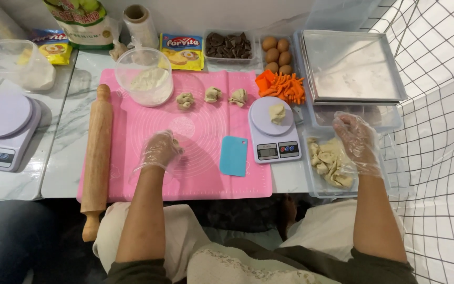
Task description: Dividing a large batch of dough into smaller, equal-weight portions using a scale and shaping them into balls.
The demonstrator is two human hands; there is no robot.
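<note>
Both hands wear thin clear gloves. The left hand point(160, 150) rests on the pink mat point(132, 184) near its middle, fingers curled shut over something small that cannot be made out. The right hand point(357, 138) hangs over the clear tub point(311, 185) at the right end of the counter point(61, 158), fingers loosely bent and holding nothing that can be seen; the tub holds a heap of pale dough pieces point(329, 163). Along the mat's far edge stands a round clear bowl point(144, 79) partly filled with white flour, and beside it, in a row, lie three small dough lumps point(213, 95). A rolling pin point(96, 158) lies along the mat's left edge, its handle past the counter's near edge. A blue scraper point(234, 155) lies flat toward the mat's right edge, just beside a small scale point(273, 131) whose round plate carries one dough piece. Behind the scale is a pile of orange carrot pieces point(285, 87). At the far edge a shallow tray holds dark chocolate pieces point(229, 46), and the next one holds brown eggs point(277, 54). Stacked metal baking trays point(350, 66) sit on a clear box at the far right corner. A second scale point(1, 131) sits at the left end.
</note>
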